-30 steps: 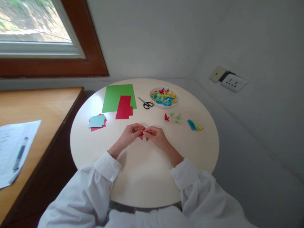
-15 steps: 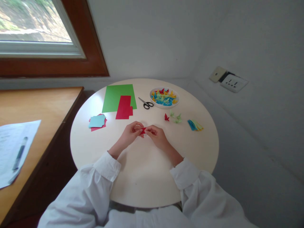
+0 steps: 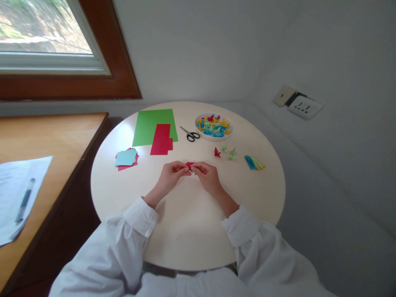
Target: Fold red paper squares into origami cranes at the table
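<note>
A small folded piece of red paper point(image 3: 189, 165) is pinched over the middle of the round white table point(image 3: 185, 231). My left hand point(image 3: 171, 173) grips its left side between thumb and fingers. On the other side, my right hand point(image 3: 206, 175) is closed on its right edge. Fingertips cover much of the paper, so its exact fold is hard to see. Beyond my right hand stand a red paper crane point(image 3: 217, 152) and several pale green paper cranes point(image 3: 232, 154).
Green paper point(image 3: 148, 123) lies under red paper strips point(image 3: 161, 138); scissors point(image 3: 191, 135) rest beside a white dish point(image 3: 214, 139) of colourful folded cranes. Light blue squares point(image 3: 126, 157) sit left, folded blue and yellow pieces point(image 3: 254, 162) right. A wooden desk point(image 3: 68, 128) adjoins on the left.
Both hands have shifted their finger positions on the red paper. More of its top now shows between the fingertips, slightly farther right and up.
</note>
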`<state>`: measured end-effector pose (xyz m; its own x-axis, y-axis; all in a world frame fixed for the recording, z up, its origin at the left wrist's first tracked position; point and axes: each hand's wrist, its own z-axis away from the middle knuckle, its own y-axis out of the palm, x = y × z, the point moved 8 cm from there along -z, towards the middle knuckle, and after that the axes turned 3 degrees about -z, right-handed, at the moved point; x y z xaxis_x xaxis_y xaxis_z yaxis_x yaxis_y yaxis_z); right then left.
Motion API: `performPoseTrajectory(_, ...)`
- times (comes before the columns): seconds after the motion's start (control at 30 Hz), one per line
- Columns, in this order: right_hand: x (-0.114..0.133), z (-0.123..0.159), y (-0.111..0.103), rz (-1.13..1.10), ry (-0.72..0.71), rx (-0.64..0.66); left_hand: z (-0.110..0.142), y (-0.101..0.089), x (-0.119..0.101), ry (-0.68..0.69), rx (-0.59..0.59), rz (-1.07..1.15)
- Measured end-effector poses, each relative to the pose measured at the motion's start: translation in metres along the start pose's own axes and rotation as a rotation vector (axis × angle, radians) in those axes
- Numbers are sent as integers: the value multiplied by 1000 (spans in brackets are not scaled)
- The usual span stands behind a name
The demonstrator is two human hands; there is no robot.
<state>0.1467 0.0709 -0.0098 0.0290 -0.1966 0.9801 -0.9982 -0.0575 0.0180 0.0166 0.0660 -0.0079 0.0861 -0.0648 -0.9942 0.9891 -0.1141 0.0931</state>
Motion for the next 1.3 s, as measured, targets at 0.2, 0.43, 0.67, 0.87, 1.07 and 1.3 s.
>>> performPoseTrajectory(0.2,-4,0,-2,57,-25,-25,0,-1,1,35,-69,-3)
performPoseTrajectory(0.43,-4,2,-1,72,-56,-43,1,1,0,87,-111,-34)
performPoseTrajectory(0.67,-5,1,0,26,-45,-45,1,1,-1,129,-127,-55)
performPoseTrajectory(0.87,0,3,0,55,-78,-70,3,2,-1,154,-154,-74)
performPoseTrajectory(1.07,10,5,1,46,-99,-70,4,2,-3,174,-165,-89)
performPoseTrajectory(1.3,13,6,2,33,-90,-81,5,1,-3,175,-177,-86)
